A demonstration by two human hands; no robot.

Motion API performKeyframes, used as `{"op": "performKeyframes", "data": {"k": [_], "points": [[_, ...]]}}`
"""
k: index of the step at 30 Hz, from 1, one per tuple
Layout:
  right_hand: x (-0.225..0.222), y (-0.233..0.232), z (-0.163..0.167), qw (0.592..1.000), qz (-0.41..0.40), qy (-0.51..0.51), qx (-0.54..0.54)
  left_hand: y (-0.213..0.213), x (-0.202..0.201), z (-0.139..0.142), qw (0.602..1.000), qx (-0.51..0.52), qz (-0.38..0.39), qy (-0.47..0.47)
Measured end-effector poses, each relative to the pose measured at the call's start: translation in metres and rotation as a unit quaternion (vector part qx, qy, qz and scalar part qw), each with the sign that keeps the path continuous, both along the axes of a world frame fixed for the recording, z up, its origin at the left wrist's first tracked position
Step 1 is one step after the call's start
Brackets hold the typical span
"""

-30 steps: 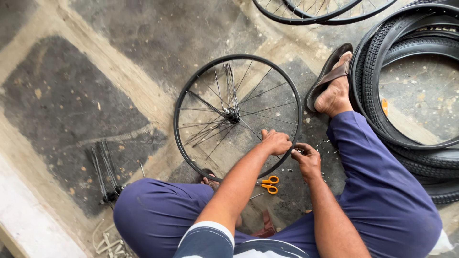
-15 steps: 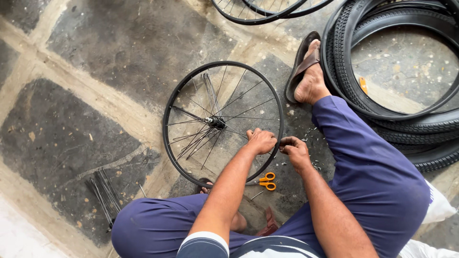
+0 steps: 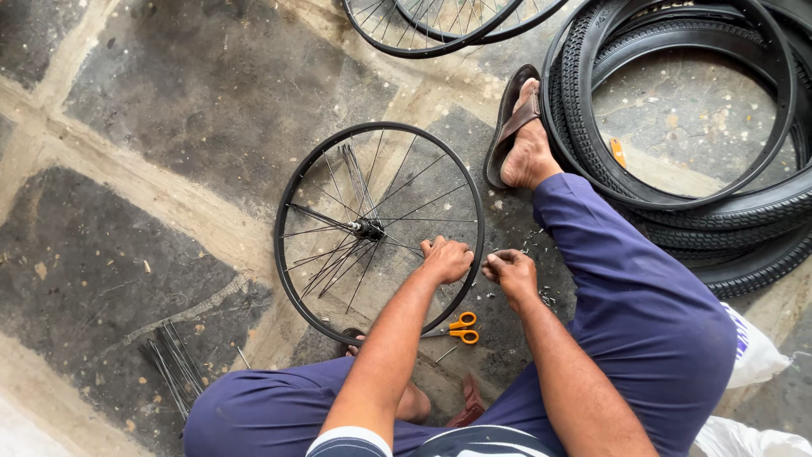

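Observation:
A black bicycle wheel rim [image 3: 292, 188] with thin metal spokes and a hub [image 3: 365, 228] lies flat on the stone floor between my legs. My left hand [image 3: 446, 258] rests inside the rim at its right side, fingers curled on a spoke. My right hand [image 3: 509, 269] sits just outside the rim, fingers pinched shut on a small dark part that I cannot make out. Orange-handled scissors [image 3: 462, 328] lie on the floor below both hands.
Stacked black tyres [image 3: 744, 211] lie at the right, beside my sandalled foot [image 3: 518, 135]. Two more spoked rims [image 3: 423, 34] lie at the top. A bundle of loose spokes [image 3: 173, 364] lies at lower left. White bags [image 3: 753, 355] sit at lower right.
Both hands stay at the rim's right edge and have shifted only slightly. The view has drifted, so the wheel sits a little lower and further left in the frame.

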State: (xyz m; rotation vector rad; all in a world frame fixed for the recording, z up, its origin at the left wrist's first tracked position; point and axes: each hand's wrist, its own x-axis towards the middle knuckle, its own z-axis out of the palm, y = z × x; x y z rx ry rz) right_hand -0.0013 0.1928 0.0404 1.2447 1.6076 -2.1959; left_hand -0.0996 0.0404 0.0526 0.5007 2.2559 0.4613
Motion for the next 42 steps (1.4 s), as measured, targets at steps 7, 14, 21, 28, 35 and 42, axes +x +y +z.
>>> {"op": "performKeyframes", "data": {"k": [7, 14, 21, 28, 35, 42], "points": [[0.005, -0.002, -0.004, 0.993, 0.095, -0.043, 0.061, -0.002, 0.002, -0.005, 1.000, -0.001, -0.007, 0.016], [0.006, -0.003, -0.013, 0.993, 0.117, 0.033, 0.011, -0.003, 0.003, -0.021, 0.999, 0.016, -0.021, 0.044], [0.015, -0.006, -0.014, 0.994, 0.112, -0.008, -0.003, -0.008, 0.021, -0.021, 0.995, 0.036, 0.017, 0.094], [0.015, -0.002, -0.016, 0.992, 0.122, 0.021, 0.024, -0.003, 0.086, -0.020, 0.782, 0.173, 0.574, 0.170], [0.016, 0.001, -0.017, 0.988, 0.126, 0.023, 0.080, -0.063, 0.107, -0.058, 0.889, 0.199, 0.405, -0.079], [0.035, 0.014, 0.000, 0.993, 0.093, 0.029, 0.066, -0.030, 0.105, -0.060, 0.801, 0.365, 0.469, -0.068]]}}
